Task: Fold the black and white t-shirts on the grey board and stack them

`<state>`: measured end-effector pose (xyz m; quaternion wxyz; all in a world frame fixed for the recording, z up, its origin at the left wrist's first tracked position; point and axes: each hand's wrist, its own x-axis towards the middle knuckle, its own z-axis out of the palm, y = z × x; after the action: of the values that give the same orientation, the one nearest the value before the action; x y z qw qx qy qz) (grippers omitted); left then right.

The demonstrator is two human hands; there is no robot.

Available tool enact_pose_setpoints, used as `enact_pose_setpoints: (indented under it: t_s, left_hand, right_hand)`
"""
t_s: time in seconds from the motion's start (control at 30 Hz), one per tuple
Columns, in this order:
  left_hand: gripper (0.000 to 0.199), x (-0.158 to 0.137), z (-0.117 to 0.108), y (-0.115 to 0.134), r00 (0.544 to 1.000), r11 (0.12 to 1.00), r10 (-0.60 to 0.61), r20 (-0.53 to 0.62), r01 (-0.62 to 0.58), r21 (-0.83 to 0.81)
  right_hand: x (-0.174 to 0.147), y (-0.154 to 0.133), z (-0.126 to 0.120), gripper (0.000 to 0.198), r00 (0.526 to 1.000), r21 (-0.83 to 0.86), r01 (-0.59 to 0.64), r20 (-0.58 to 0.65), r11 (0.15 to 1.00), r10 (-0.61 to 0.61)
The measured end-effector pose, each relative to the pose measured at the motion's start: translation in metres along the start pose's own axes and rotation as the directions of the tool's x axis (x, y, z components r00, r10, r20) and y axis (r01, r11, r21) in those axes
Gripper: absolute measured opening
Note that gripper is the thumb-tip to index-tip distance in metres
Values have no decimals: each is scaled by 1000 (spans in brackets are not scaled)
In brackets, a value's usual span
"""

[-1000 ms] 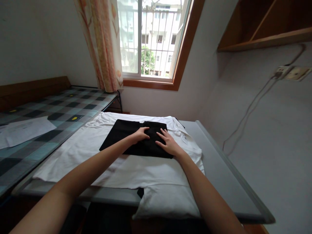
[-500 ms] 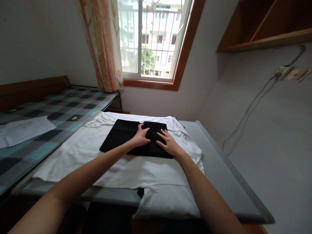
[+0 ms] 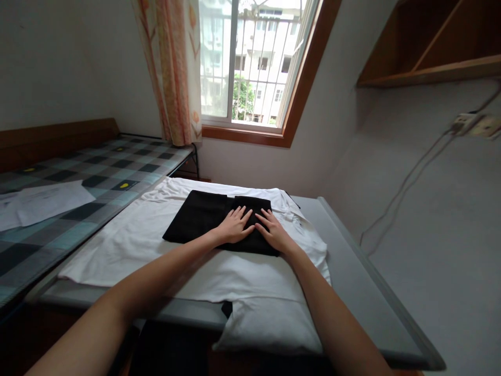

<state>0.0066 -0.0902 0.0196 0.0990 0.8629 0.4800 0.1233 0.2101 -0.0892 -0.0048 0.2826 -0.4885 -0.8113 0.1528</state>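
Folded black rectangular cloth (image 3: pixel 198 216) lies beneath left hand (image 3: pixel 233 228) and right hand (image 3: pixel 276 235), both spread wide, gripping nothing; smoothing seems underway, next needing even pressure.

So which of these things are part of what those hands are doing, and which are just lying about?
Part of it:
folded black garment, under the left hand and right hand
white T-shirt spread beneath it
gray table

Just around:
papers on the checked mattress
floral curtain
wooden wall shelf
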Motion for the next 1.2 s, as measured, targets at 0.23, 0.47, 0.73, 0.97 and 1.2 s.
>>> enact_pose_setpoints:
  t_s: [0.23, 0.47, 0.73, 0.97, 1.2]
  left_hand:
    - [64, -9, -5, 10, 998, 1000, 11, -58, -9, 28]
    - [34, -25, -34, -1, 942, 945, -182, -283, 247, 214]
    - [57, -15, -58, -32, 889, 866, -457, 38, 435, 248]
    - [38, -11, -62, -23, 909, 868, -416, 0, 397, 297]
    - [23, -13, -61, -8, 935, 889, -355, -19, 344, 303]
  right_hand:
    - [-1, 0, 1, 60, 1000, 37, -3, -21, 999, 4]
    - [-2, -2, -1, 61, 1000, 36, -10, -11, 999, 11]
    - [-2, -5, -3, 61, 1000, 41, -4, -6, 999, 4]
    - [-2, -4, -4, 62, 1000, 17, -3, 5, 1000, 3]
    - [-2, -6, -6, 60, 1000, 11, -3, 11, 1000, 3]
